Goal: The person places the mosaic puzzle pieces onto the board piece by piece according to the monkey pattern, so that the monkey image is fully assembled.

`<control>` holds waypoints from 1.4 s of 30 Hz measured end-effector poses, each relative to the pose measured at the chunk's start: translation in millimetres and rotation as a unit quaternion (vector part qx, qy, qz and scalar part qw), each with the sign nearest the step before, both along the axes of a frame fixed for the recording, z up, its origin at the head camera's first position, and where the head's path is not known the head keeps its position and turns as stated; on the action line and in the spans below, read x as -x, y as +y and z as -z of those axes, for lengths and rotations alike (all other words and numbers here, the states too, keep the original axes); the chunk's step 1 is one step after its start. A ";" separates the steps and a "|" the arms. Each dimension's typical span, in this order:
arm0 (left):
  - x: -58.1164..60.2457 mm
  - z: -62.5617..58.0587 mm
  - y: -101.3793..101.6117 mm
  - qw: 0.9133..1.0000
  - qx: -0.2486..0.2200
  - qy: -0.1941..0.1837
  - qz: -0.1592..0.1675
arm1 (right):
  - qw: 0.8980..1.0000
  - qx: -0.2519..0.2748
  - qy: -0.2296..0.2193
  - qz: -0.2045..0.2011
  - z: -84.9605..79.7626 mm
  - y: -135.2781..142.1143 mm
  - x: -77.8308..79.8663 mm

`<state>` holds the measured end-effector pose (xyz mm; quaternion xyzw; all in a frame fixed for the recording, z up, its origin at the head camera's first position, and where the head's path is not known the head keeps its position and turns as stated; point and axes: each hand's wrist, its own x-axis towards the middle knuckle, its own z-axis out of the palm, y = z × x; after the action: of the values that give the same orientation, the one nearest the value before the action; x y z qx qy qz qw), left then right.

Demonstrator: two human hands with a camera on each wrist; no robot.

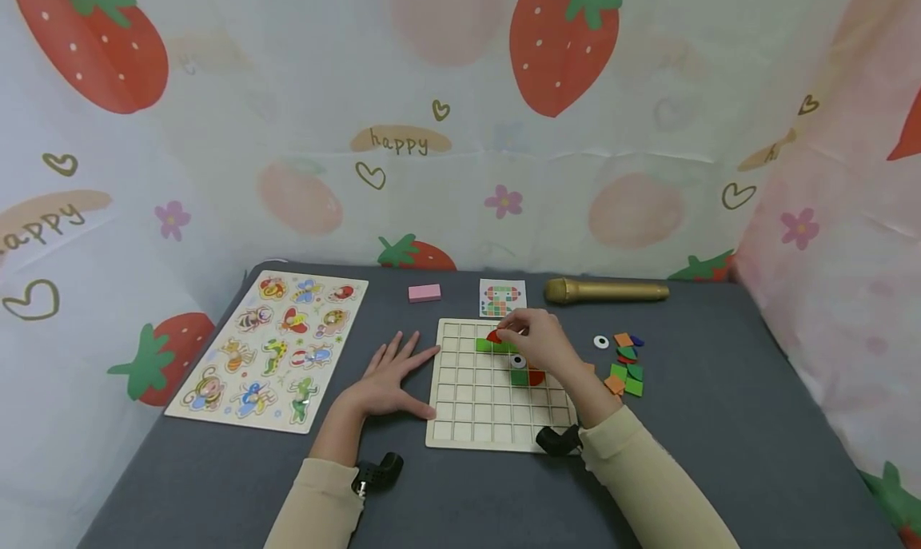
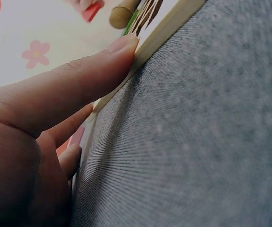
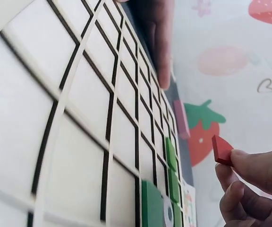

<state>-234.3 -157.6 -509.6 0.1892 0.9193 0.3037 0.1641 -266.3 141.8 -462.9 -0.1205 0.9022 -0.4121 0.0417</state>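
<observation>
A wooden grid board [image 1: 471, 413] lies on the dark grey table. My left hand [image 1: 388, 383] is spread flat, its thumb and a fingertip touching the board's left edge. Over the board's upper part, my right hand [image 1: 541, 343] pinches a small red quarter-round tile [image 3: 222, 150] between thumb and fingers, raised off the grid. Light green tiles [image 1: 484, 344] sit in a row below it, partly covered by the right hand. Lower down in the grid are a dark green tile [image 1: 519, 378], a red tile [image 1: 536, 378] and a white eye-like tile [image 1: 517, 361].
Loose coloured tiles [image 1: 633, 387] and a white ring-like tile [image 1: 600, 342] lie right of the board. Behind it are a pattern card [image 1: 502, 295], a pink block [image 1: 424, 293] and a gold microphone [image 1: 608, 291]. An insect picture board [image 1: 277, 389] lies at left.
</observation>
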 end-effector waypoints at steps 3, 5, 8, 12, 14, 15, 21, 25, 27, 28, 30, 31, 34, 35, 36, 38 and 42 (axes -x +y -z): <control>0.8 0.5 0.0 1.000 0.004 -0.001 0.001 | 1.000 -0.001 -0.003 -0.006 4.1 -11.4 5.5; 1.2 0.5 0.2 1.000 0.006 -0.002 0.002 | 1.000 -0.002 -0.006 -0.007 7.8 -18.9 9.6; 1.3 0.1 0.3 1.000 0.007 -0.002 0.002 | 1.000 -0.005 -0.003 -0.008 12.8 -28.9 15.0; 0.8 -0.1 -0.2 1.000 0.003 0.000 0.004 | 1.000 -0.008 0.002 -0.012 16.8 -40.3 19.3; 0.7 -0.1 -0.5 1.000 0.001 0.001 0.004 | 1.000 -0.011 0.004 -0.013 17.5 -44.6 20.4; 0.6 -0.2 -0.5 1.000 0.000 0.001 0.004 | 1.000 -0.016 0.005 -0.014 17.4 -46.4 20.6; -0.6 -0.8 0.0 1.000 -0.002 -0.001 0.000 | 0.998 -0.064 0.005 -0.020 15.9 -53.1 20.5; -0.1 -0.6 0.1 1.000 0.001 0.000 0.000 | 0.996 -0.090 0.000 -0.016 15.8 -54.5 20.6; 0.5 -0.8 0.0 1.000 0.002 0.002 0.001 | 0.995 -0.101 0.002 -0.014 16.2 -55.0 21.5; 0.8 -1.1 0.0 1.000 0.003 0.002 0.001 | 0.994 -0.107 0.003 -0.014 16.4 -55.1 21.8; 1.3 -1.8 0.2 1.000 0.003 0.003 0.001 | 0.993 -0.120 0.002 -0.018 16.9 -55.5 22.7; 1.4 -2.3 0.2 1.000 0.003 0.004 0.001 | 0.992 -0.123 0.001 -0.020 17.0 -55.8 22.9; 1.7 -3.2 0.7 1.000 0.005 0.004 0.003 | 0.991 -0.131 -0.004 -0.022 15.9 -55.6 22.1; 1.7 -3.3 1.0 1.000 0.006 0.004 0.004 | 0.991 -0.132 -0.004 -0.020 14.9 -54.7 20.9; 1.6 -3.3 1.2 1.000 0.006 0.004 0.004 | 0.991 -0.133 -0.003 -0.018 13.7 -53.3 19.2; 1.0 -3.6 1.9 1.000 0.006 0.003 0.005 | 0.991 -0.130 -0.001 -0.014 10.4 -49.3 14.9; -0.5 -4.0 1.9 1.000 0.002 0.002 0.004 | 0.994 -0.109 0.012 -0.012 2.0 -37.1 3.0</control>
<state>-233.8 -155.7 -505.6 0.1929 0.9193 0.3012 0.1639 -269.3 104.6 -464.9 -0.1312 0.9407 -0.3090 0.0491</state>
